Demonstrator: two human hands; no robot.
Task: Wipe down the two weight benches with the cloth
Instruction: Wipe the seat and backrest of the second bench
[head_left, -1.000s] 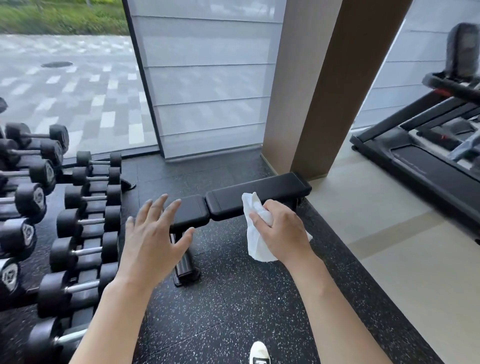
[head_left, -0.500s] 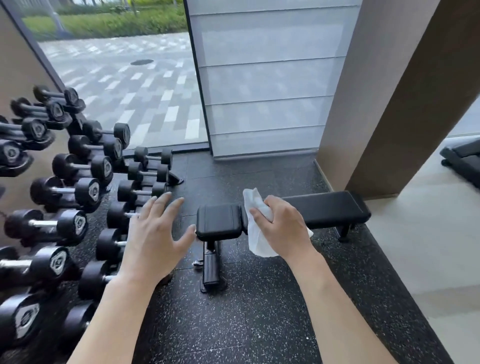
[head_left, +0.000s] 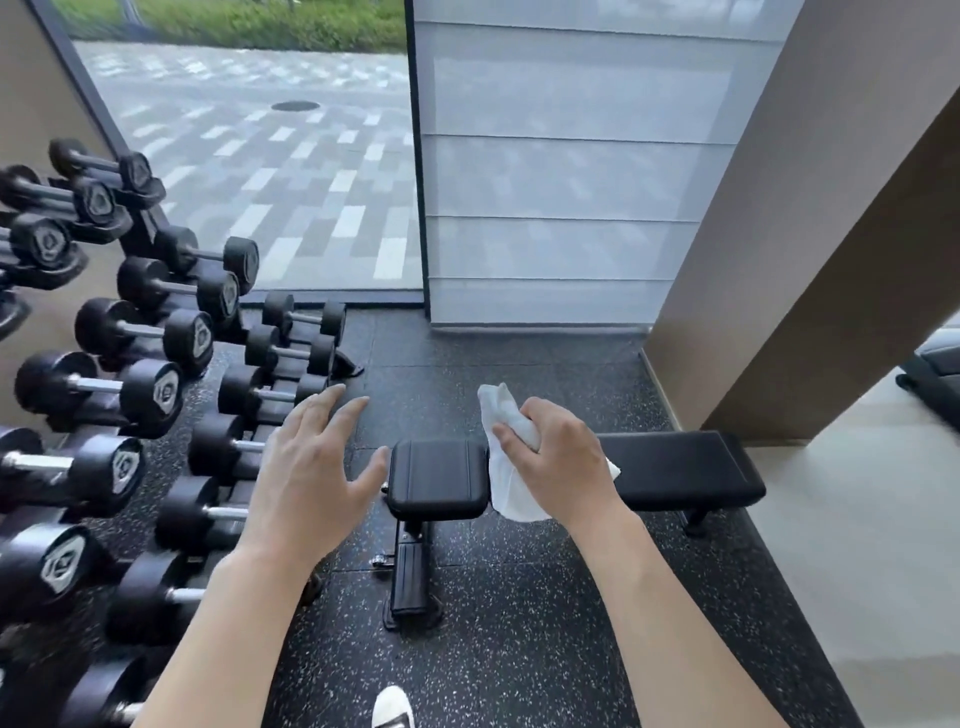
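A black flat weight bench lies across the dark speckled floor, its short seat pad at the left and its long pad running right. My right hand grips a crumpled white cloth in the air in front of the gap between the two pads. My left hand hovers with fingers spread just left of the seat pad, holding nothing. Only one bench is in view.
A rack of black dumbbells fills the left side, close to my left hand. A beige pillar stands behind the bench's right end. A window with a lowered blind is ahead. My white shoe shows at the bottom edge.
My view has swung left and closer to the bench, so the treadmill has left the frame and more dumbbells show. Both hands keep the same pose, the right still gripping the cloth.
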